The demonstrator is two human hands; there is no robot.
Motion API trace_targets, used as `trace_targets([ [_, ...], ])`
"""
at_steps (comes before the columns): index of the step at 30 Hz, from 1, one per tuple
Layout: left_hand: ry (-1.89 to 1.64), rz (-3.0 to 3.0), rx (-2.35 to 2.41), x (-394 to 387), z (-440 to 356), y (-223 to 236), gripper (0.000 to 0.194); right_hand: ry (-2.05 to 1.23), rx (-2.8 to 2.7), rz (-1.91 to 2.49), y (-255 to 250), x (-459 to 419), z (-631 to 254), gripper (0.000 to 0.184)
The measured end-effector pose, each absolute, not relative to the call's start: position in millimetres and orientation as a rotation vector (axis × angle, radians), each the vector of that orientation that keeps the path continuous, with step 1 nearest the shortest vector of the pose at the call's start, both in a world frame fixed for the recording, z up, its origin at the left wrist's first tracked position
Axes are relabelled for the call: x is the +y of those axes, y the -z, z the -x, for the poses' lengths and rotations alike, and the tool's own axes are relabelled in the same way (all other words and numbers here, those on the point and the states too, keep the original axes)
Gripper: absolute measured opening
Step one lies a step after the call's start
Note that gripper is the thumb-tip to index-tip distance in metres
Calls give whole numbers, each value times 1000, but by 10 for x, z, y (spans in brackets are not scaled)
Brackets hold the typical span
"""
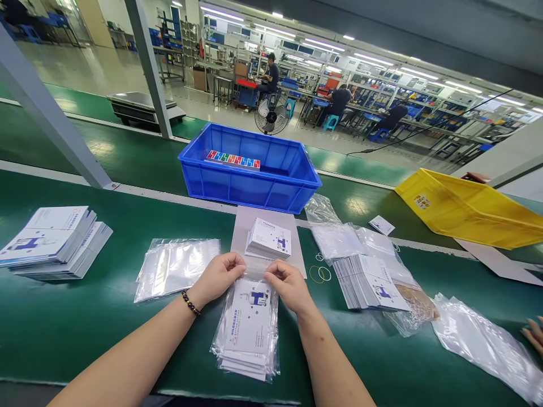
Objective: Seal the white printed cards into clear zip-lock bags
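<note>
Fingers of my left hand (221,276) are closed on the top left corner of a clear plastic zip bag (255,272). My right hand (292,286) pinches the same bag at its top right corner. Inside the bag lies a white printed booklet (249,328) with a purple picture. Beneath it are several more bagged booklets in an uneven pile. Just beyond my hands, a stack of booklets (268,236) rests on a pale cardboard sheet (241,226). Left of my left hand are flat clear bags (180,264).
A blue bin (250,183) with colourful printed boxes stands behind. Booklet stacks lie at the far left (53,240) and right (373,281), near rubber bands (317,274). More plastic bags (483,339), a tilted yellow bin (470,209) and another person's hand (534,334) are at the right.
</note>
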State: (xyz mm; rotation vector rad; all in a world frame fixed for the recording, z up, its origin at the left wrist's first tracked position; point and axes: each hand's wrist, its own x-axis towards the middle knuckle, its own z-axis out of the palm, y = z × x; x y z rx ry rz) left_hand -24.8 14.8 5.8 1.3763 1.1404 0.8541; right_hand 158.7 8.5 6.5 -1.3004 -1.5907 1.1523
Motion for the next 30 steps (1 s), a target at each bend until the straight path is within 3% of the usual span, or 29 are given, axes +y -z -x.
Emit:
trace_targets([
  [8, -818, -1422, 1159, 150, 236, -61, 15, -1297, -1517, 1278, -53, 80, -1580, 8],
  [25, -691, -1550, 1086, 108, 195, -120, 15, -1053, -1762, 1294, -92, -12, -1459, 16],
  [30, -619, -1875, 1475, 166, 505, -307, 26, -850, -1842, 1326, -92, 4, -1528, 10],
])
